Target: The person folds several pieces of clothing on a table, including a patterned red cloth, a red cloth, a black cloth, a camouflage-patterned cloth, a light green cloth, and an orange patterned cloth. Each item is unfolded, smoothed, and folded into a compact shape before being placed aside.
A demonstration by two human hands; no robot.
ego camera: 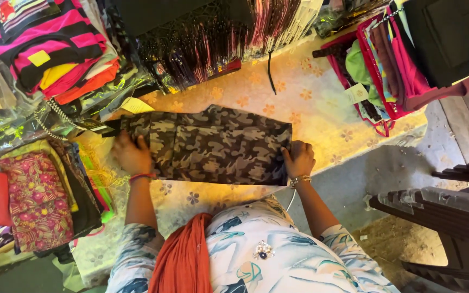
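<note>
beside yellow tag (136, 105), hands press camouflage garment (213, 145).

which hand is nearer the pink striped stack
Left. The left hand rests on the camo cloth's left end, below the pink striped stack; the right hand holds the far end.

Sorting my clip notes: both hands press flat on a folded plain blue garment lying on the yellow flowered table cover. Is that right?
Not quite. In the head view the folded garment is camouflage-patterned in grey and brown, not plain blue. The left hand and right hand do rest on its ends, on the yellow flowered table cover.
</note>
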